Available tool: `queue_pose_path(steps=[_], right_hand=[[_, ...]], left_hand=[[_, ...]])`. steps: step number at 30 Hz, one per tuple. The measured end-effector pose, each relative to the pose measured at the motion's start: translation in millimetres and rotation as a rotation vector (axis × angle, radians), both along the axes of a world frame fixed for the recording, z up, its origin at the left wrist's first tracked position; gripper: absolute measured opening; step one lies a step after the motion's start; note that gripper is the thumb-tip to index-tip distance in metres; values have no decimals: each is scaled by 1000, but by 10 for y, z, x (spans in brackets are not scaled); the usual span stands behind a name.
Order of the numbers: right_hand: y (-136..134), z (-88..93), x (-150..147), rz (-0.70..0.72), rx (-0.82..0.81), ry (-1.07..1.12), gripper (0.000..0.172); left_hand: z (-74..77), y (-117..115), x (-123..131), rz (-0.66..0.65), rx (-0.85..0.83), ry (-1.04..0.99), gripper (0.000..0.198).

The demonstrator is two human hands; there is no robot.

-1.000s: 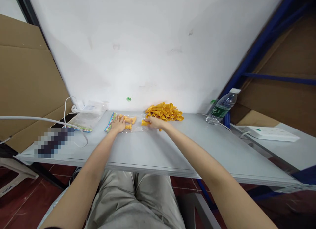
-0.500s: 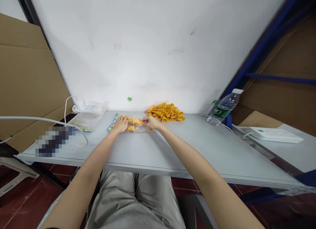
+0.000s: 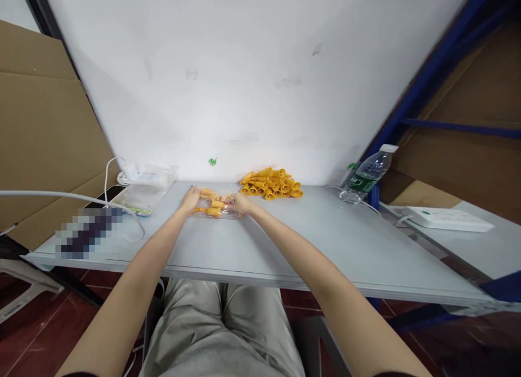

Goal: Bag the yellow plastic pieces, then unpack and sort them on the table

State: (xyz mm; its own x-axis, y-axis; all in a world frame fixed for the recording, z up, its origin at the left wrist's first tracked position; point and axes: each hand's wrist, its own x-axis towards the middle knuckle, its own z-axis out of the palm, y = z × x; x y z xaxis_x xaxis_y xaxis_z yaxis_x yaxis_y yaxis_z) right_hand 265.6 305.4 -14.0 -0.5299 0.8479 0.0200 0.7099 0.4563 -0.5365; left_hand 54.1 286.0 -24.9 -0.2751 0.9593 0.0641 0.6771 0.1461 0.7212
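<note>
A grey table (image 3: 285, 241) stands against a white wall (image 3: 244, 84), with brown cardboard (image 3: 44, 133) at the side of the room.

In the head view, a pile of yellow cones (image 3: 272, 183) lies at the back of the table, close to the wall. Just to the left of the pile and a little nearer to the person lies a small clear bag (image 3: 215, 206) with several yellow cones inside it. The left grip (image 3: 190, 199) is at the end of this bag that is far from the pile, with its fingers curled and pinching the bag's edge. The right grip (image 3: 243, 202) is at the end near the pile, also closed on the plastic, and it does not touch the pile. The bag is stretched between the two grips. The single fingers are too small to tell more.

Farther to the left of the pile lies a stack of clear bags (image 3: 142, 195). Well to the right of the pile, a water bottle (image 3: 368, 173) leans.
</note>
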Motion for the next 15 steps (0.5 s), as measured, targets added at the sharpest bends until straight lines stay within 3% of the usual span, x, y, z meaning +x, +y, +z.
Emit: queue_pose_path(steps=[3,7,9,15], right_hand=[[29,-41,37,-66,-110,255,23],[62,-99,123,-290,-182,522,14],[54,-108,162,-371,-171,488,5],[-38,-7,148,-319,-425,372,20]], left_hand=[[51,-81,-19,-26,-73,-353,56],[95,-172,32,-101,-84,-684,41],[107,-196,64,-125,-59,-795,33],[55,-156,86,-195,-55,-840,24]])
